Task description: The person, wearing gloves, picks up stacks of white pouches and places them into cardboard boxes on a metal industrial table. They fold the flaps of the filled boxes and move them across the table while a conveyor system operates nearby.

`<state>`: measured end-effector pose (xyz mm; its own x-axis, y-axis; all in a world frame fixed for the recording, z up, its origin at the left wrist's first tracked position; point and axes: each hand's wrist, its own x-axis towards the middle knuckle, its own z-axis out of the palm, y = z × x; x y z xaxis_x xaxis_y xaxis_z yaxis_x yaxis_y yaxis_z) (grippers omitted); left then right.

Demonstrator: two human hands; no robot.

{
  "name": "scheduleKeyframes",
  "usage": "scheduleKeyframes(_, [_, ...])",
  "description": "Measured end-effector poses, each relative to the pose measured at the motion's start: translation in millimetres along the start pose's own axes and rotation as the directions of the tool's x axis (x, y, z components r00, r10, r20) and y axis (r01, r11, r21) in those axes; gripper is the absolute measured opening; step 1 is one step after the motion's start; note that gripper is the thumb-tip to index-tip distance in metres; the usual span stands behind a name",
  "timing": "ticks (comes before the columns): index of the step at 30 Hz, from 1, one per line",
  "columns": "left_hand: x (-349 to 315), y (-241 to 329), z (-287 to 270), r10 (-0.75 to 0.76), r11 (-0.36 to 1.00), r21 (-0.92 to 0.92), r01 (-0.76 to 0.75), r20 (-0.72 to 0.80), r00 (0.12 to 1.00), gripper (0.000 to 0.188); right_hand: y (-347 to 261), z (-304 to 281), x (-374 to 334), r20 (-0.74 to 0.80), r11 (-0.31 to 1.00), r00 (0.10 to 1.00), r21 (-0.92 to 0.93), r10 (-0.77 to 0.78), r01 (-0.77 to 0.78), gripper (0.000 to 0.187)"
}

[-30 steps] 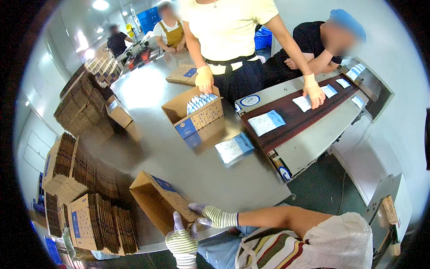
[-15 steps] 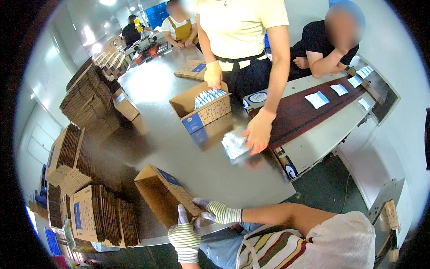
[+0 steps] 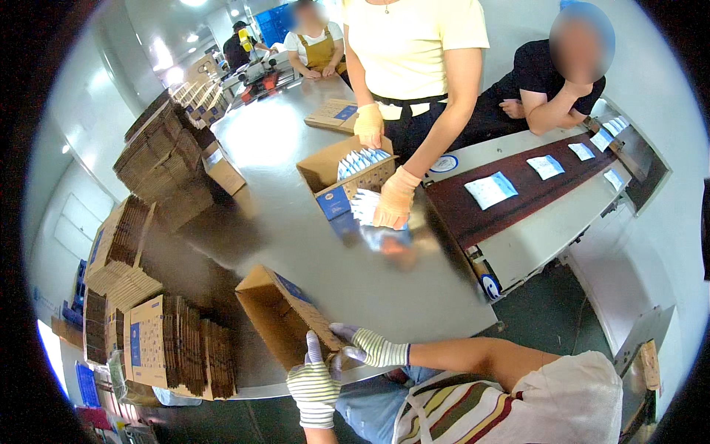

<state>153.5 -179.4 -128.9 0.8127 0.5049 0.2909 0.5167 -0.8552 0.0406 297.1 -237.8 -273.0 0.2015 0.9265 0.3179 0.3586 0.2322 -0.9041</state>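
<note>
An opened cardboard carton [image 3: 275, 314] with a blue panel stands at the near edge of the metal table, and I see no contents in its visible interior. My left hand [image 3: 315, 388], in a striped knit glove, grips the carton's near end, with a finger up along the inner side. At the near right corner my right hand [image 3: 377, 348], gloved alike, pinches the cardboard edge; some of its fingertips are hidden. Farther off, a co-worker's gloved hand [image 3: 396, 198] holds white-and-blue sachets [image 3: 364, 206] against a carton [image 3: 325, 181] partly filled with upright sachets.
Stacks of flattened cartons [image 3: 151, 337] line the table's left side. A conveyor belt [image 3: 473, 222] carrying spaced sachets [image 3: 546, 167] runs along the right. Another carton [image 3: 333, 115] lies beyond. One person leans by the conveyor; others are at the far end.
The co-worker's hand has brought the sachets up and left to the far carton. My hands keep their hold on the near carton; the whole view has shifted slightly.
</note>
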Motion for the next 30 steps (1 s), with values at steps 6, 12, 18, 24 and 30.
scheduleKeyframes(6, [2.3,6.6,-10.1,-0.020,1.000,-0.003,0.020,0.093,0.995,0.072,-1.3,-2.9,-0.7,0.006,0.998,1.000,-0.055,-0.005,0.005,0.055])
scheduleKeyframes(12, [6.1,9.9,-12.9,-0.007,1.000,0.026,0.005,0.090,0.996,0.071,-12.6,-10.7,-2.1,0.016,0.998,1.000,-0.058,-0.009,0.010,0.053])
scheduleKeyframes(18, [7.8,11.5,-15.8,-0.005,0.999,0.037,0.000,0.137,0.990,0.069,-12.7,-20.4,-8.1,0.080,0.999,0.996,-0.034,0.032,-0.029,0.050])
scheduleKeyframes(24, [7.3,7.9,-10.2,0.017,0.998,0.064,-0.026,0.151,0.988,0.071,-26.4,-89.8,-7.2,0.216,0.982,0.976,-0.184,0.002,0.039,0.044])
scheduleKeyframes(30, [9.1,7.2,-5.2,0.049,0.994,0.094,-0.063,0.146,0.988,0.077,-44.0,-231.1,9.3,0.062,0.750,0.992,-0.660,0.108,-0.041,0.038])
